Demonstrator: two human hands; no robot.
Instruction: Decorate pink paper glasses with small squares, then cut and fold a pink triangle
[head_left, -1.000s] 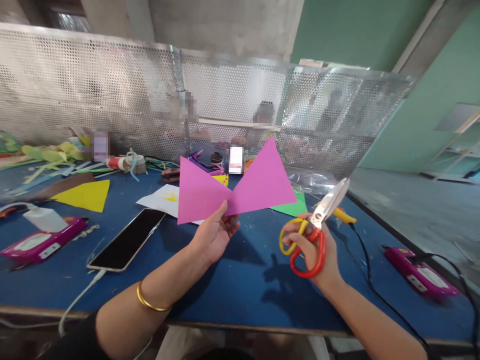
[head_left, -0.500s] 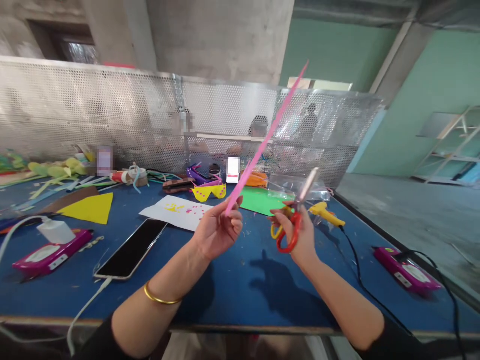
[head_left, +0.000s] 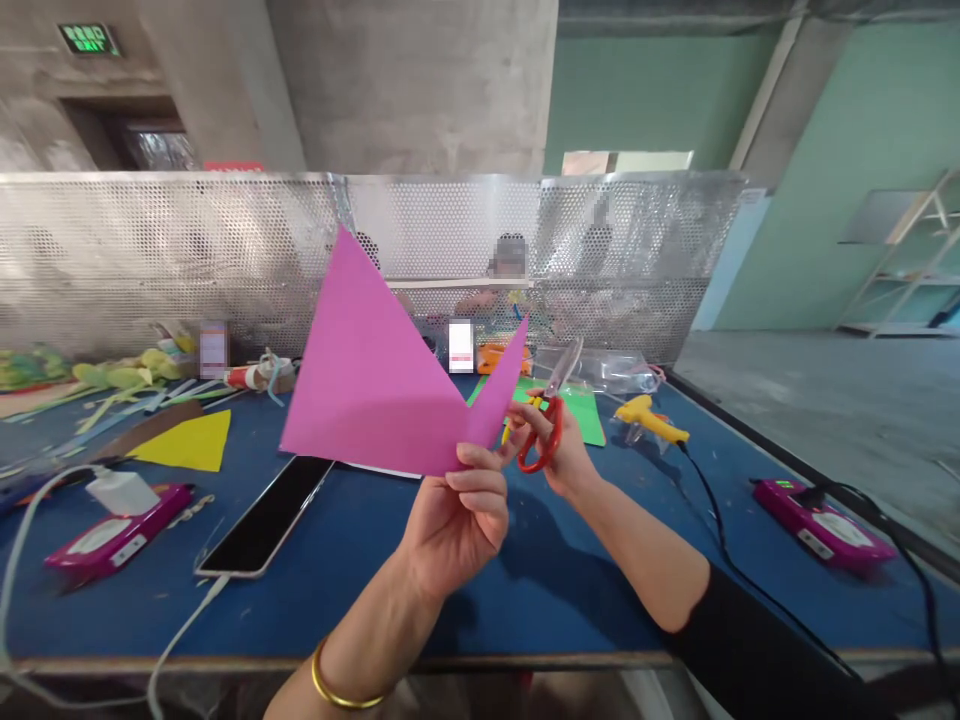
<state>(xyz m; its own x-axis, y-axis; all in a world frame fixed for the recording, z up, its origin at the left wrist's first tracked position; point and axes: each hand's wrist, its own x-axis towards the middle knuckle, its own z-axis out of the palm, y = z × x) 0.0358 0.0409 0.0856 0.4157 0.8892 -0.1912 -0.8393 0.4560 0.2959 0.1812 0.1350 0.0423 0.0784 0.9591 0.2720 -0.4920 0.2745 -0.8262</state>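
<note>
My left hand (head_left: 461, 520) pinches the lower edge of a pink paper sheet (head_left: 375, 380) cut into two pointed flaps, held upright in front of me above the blue table (head_left: 480, 590). My right hand (head_left: 559, 455) is just behind and to the right of the paper, its fingers through the red and yellow handles of a pair of scissors (head_left: 546, 415). The blades point up and away, apart from the paper.
A phone (head_left: 266, 515) on a white cable lies left of my hands, with a magenta device (head_left: 112, 535) and a yellow paper piece (head_left: 187, 445) further left. A yellow glue gun (head_left: 649, 418) and another magenta device (head_left: 821, 525) lie right. Green paper (head_left: 581, 405) and a perforated metal screen (head_left: 187, 250) stand behind.
The pink paper turned from edge-on to face me and shifted left. My left hand rotated and dropped slightly; my right hand with the scissors moved closer behind the paper.
</note>
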